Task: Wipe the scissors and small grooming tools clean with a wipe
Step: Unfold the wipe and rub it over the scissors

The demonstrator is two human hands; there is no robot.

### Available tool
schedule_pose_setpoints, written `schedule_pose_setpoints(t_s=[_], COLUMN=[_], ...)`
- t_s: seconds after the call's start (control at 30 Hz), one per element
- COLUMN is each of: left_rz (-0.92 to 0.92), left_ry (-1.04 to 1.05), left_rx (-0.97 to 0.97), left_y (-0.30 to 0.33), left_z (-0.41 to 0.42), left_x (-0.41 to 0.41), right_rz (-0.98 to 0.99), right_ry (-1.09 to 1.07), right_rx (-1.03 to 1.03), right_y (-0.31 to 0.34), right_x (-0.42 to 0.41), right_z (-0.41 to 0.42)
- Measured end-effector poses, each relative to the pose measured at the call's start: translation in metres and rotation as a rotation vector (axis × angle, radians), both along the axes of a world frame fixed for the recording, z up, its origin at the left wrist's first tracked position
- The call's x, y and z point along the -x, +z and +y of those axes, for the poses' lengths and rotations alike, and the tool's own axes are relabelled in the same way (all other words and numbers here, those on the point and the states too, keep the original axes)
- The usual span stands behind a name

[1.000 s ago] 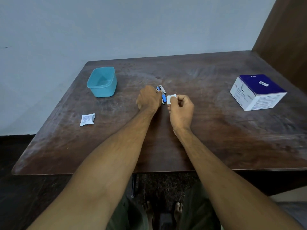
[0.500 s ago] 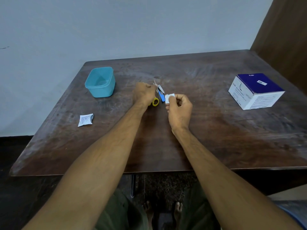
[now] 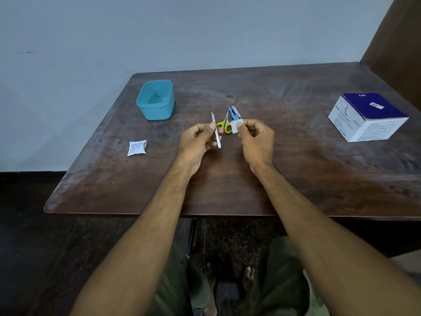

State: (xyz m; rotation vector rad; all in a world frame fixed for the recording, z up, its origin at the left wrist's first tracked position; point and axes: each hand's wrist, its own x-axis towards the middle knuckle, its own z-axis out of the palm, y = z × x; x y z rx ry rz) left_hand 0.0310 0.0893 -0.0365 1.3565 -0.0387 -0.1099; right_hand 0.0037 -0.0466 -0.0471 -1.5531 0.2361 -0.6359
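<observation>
Left hand [image 3: 197, 139] is up over the table [image 3: 227, 183], fingers curled in, thumb and fingertips pinching a thin flat metal tool [image 3: 216, 130] that stands nearly upright, its notched tip pointing away and its rounded end hanging below the fingers. Right hand [image 3: 256, 139] sits just beside it, fingers folded tight, thumb pressing a small white square wipe [image 3: 236, 126] against the forefinger; wipe and tool are close but apart, with a gap between them. Behind the hands, flat on the wood, lie the scissors [image 3: 224, 124], yellow loop handles toward the person and short steel blades pointing away, and just right of them a blue-handled tool [image 3: 232, 114] and a shiny metal clipper [image 3: 235, 112], bunched together and partly hidden behind the wipe. The table is dark brown wood, worn and scuffed, with pale smears across the grain and rounded corners. Far left on it stands an open teal plastic tub [image 3: 155, 99], square with soft corners. Nearer the left edge lies a torn white sachet [image 3: 136, 147] with fine print, crinkled and flat. Over to the right sits a cardboard box [image 3: 368, 116], white sides with small print, dark blue top with a little label. A plain pale wall [image 3: 159, 30] runs behind, a brown wood panel [image 3: 396, 37] at the right, dark floor below.
</observation>
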Motion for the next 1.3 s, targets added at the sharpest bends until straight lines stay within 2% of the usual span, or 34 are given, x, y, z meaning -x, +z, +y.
schedule_pose_setpoints(t_s=[0.23,0.4,0.6,0.73,0.97,1.03,1.17,1.3], left_rz=[-0.096,-0.114,-0.159,-0.175,-0.136,-0.128,-0.123,-0.109], left_ry=[0.022,-0.036,-0.137,-0.149,-0.161,-0.149,-0.133,-0.147], left_rx=[-0.027,0.028,-0.075,-0.084,-0.112,-0.112,-0.132,-0.139], left_y=[-0.007,-0.007,-0.009,-0.009,-0.008,-0.008,-0.007,-0.006], left_z=[0.003,0.008,0.005,0.005,0.001,0.002,0.003,0.002], left_x=[0.009,0.009,0.010,0.010,0.011,0.011,0.011,0.012], right_rz=[-0.012,-0.027,-0.042,-0.034,-0.006,0.000,-0.015,0.019], right_ry=[0.059,0.173,0.268,0.244,0.069,0.091,0.299,0.161], right_rx=[0.031,-0.008,0.068,0.127,0.016,-0.013,0.003,-0.085], right_y=[0.002,0.001,0.002,0.001,0.002,0.003,0.002,0.005], right_x=[0.004,0.009,0.011,0.006,-0.006,-0.004,0.007,0.002], right_z=[0.003,0.004,0.007,0.011,0.013,0.012,0.004,0.004])
